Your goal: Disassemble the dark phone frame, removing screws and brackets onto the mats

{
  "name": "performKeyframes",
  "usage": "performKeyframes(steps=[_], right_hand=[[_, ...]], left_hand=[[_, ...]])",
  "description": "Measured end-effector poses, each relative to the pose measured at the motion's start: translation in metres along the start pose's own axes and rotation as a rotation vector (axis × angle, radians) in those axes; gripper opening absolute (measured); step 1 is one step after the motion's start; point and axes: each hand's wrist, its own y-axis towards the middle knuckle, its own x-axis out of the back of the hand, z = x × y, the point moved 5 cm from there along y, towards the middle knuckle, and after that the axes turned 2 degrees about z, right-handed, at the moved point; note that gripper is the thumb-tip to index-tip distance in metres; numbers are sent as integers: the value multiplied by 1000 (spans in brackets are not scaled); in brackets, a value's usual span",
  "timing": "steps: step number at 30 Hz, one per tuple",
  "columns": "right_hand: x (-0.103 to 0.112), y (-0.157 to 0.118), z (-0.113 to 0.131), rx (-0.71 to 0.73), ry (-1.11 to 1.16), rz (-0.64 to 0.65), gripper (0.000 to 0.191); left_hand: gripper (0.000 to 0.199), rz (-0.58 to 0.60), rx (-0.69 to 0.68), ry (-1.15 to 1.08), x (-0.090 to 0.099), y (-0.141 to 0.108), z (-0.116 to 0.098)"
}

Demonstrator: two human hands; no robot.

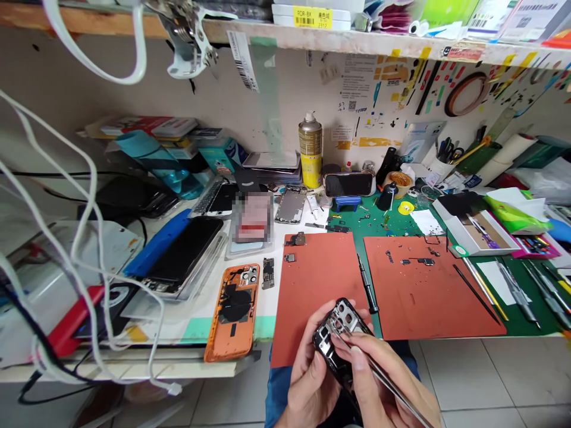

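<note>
A black phone housing (327, 355) with round camera openings is tilted in front of me, over the near edge of a red-brown mat. My left hand (307, 380) wraps round its left side, thumb along the edge. Metal tweezers (379, 372) are pinched in my right hand (375, 380), their tips by the camera openings. Whether the tips grip a small part, I cannot make out. To the left lies an orange phone housing (235, 318), with a logic board (268, 273) beside it. Small camera modules (298, 239) rest on the mat's top left corner.
Red-brown mats (319, 270) cover the bench front. Between them lies a screwdriver (367, 284). Tiny parts and screws dot the right mat (392, 297). Tweezers and pens (517, 294) lie at right. White cables (89, 238) hang at left. A spray can (310, 151) stands at the back.
</note>
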Motion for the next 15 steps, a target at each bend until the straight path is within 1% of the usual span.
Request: performKeyframes(steps=[3,9,15], right_hand=[[0,0,2,29,-10,-7,17],[-3,-1,2,33,8,-27,18],[-2,2,9,60,15,-45,15]], left_hand=[[70,7,-21,-1,-1,-1,-2],[81,-10,-11,11,0,-1,-1],[76,-2,-22,9,0,-1,-2]])
